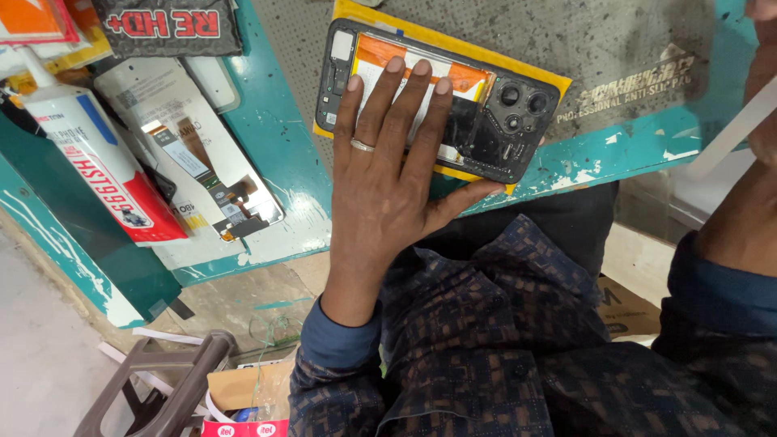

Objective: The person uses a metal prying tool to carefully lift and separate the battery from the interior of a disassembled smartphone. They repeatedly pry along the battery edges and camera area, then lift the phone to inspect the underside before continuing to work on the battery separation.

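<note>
My left hand [388, 174] lies flat, palm down, on an opened phone [494, 121] with its back cover off. The fingers rest on the phone's orange and white battery, and the thumb reaches out along its lower edge. A ring sits on one finger. The phone's black camera block points to the right. Under the phone lie a yellow sheet [453, 39] and a grey work mat [615, 48]. My right forearm [740, 202] rises along the right edge; my right hand [762, 48] is mostly cut off by the frame, next to a white strip [728, 137].
A white glue tube with a red label [101, 166] lies at the left on the teal table [275, 121]. Beside it lies a white display panel with a flex cable [198, 162]. A dark packet [166, 24] is at the top. A brown plastic stool [162, 380] stands below.
</note>
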The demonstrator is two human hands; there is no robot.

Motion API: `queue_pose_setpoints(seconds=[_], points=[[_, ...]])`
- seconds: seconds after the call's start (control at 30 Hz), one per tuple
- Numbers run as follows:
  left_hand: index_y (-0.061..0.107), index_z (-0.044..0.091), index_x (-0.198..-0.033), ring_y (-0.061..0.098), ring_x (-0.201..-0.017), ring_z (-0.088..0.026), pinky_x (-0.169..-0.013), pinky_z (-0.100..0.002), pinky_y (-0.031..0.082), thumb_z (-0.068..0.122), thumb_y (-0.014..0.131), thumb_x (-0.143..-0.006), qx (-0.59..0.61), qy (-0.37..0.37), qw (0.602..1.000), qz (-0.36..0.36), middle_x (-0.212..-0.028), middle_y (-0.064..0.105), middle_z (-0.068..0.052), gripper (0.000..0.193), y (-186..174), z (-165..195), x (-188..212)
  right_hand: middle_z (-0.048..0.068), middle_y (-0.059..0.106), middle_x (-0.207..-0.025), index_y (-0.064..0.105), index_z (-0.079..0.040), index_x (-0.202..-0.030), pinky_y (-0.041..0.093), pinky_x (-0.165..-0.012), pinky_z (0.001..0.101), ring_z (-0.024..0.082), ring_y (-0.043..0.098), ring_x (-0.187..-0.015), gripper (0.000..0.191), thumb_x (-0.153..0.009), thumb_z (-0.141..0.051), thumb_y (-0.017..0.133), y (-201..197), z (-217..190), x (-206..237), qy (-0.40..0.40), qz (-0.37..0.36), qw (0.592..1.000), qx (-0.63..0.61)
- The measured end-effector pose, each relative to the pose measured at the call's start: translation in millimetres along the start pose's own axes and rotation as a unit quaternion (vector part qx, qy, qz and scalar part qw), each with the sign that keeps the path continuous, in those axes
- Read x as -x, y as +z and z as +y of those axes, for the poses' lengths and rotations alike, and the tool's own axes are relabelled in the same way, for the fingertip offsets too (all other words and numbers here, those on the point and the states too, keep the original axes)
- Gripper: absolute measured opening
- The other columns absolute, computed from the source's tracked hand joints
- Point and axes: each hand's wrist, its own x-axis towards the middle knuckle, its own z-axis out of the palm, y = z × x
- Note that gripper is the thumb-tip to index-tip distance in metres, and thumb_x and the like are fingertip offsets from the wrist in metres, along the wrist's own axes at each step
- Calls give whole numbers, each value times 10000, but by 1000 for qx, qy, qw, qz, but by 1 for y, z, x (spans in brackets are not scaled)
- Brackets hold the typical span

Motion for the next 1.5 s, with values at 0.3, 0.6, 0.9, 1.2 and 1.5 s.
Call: queue_pose_setpoints(seconds=[0.3, 0.6, 0.9, 1.2, 1.5], points=[[541, 2, -1502, 378, -1536, -351, -1311, -578, 234, 720, 775, -939, -3, -10, 1000, -9, -1563, 498, -158, 942, 0, 2, -1, 79, 664, -1010, 549, -38, -1257, 584, -817, 303, 177, 693, -913, 218, -1171, -235, 584, 13, -7, 24, -17, 18, 987, -157], [532, 105, -1553, 308, -1553, -330, -1299, -596, 148, 766, 723, -964, -30, 13, 999, -34, -1623, 427, -140, 905, -6, 7, -18, 103, 697, -1045, 533, -32, -1309, 617, -848, 297, 186, 718, -942, 236, -1165, -207, 600, 30, 0, 50, -54, 11, 986, -155], [498, 79, -1594, 376, -1544, -364, -1332, -631, 171, 700, 743, -921, 1, 82, 988, -128, -1573, 475, -167, 948, -17, 4, -50, 180, 640, -992, 509, 17, -1328, 639, -833, 318, 247, 709, -892, 133, -1240, 17, 609, 34, 10, 62, -136, -13, 990, -43], [511, 106, -1579, 423, -1500, -369, -1314, -629, 208, 727, 744, -927, -13, 77, 993, -84, -1547, 506, -168, 931, -4, 3, -41, 308, 588, -1022, 346, 60, -1293, 649, -744, 372, 377, 774, -915, 274, -1116, 79, 554, 67, 5, 53, -339, 32, 933, 117], [504, 74, -1579, 418, -1501, -384, -1304, -644, 201, 726, 758, -927, 4, 84, 993, -79, -1547, 498, -196, 956, 1, -4, -36, 234, 630, -1141, 347, 15, -1383, 691, -874, 355, 340, 770, -1030, 259, -1201, 64, 525, 75, -9, 53, -322, 10, 942, 99]])
